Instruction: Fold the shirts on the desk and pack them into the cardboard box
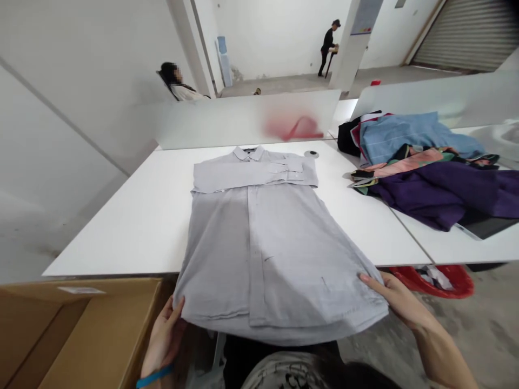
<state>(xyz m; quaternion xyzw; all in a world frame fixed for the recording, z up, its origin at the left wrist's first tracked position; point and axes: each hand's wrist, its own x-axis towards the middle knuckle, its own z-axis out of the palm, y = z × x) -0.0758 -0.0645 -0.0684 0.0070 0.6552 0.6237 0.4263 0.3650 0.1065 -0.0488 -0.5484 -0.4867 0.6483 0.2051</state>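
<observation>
A light grey button shirt [263, 237] lies face up on a white table [141, 216], collar at the far side, sleeves folded across the chest. Its hem hangs over the near table edge. My left hand [164, 335], with a blue band at the wrist, grips the hem's left corner, thumb on top and fingers underneath. My right hand [395, 297] holds the hem's right corner the same way, fingers tucked under the cloth.
An open cardboard box [77, 335] stands at the lower left. A pile of clothes [425, 167], blue, purple and patterned, lies on the adjoining table to the right. A red basket [441, 281] sits below it. Frosted dividers [243, 121] back the tables. Two people are far behind.
</observation>
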